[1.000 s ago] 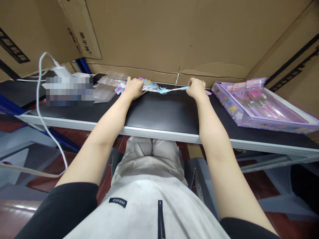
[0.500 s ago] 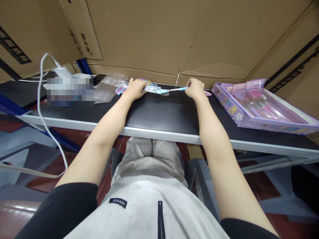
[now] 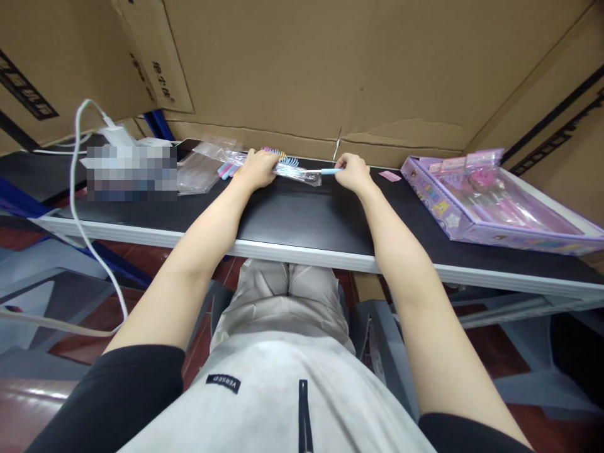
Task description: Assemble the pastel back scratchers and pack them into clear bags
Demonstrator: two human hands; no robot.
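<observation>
Blue-handled stick (image 3: 330, 171): laid near the far edge of the black table (image 3: 302, 217), just before the cardboard wall (image 3: 330, 69).
Long axis: run left to right, with the head pointed left into the clear bag (image 3: 304, 177) and the handle to the right.
Right hand (image 3: 352, 173): fingers curled shut, with the handle end pinched.
Left hand (image 3: 258, 168): laid palm down, fingers closed over the bag's left part.
Beside the bag: coloured pieces (image 3: 282, 155), kind not discernible; pink pens (image 3: 226, 170).
Farther right: a pink slip (image 3: 389, 176), then a purple toy box (image 3: 491, 198).
</observation>
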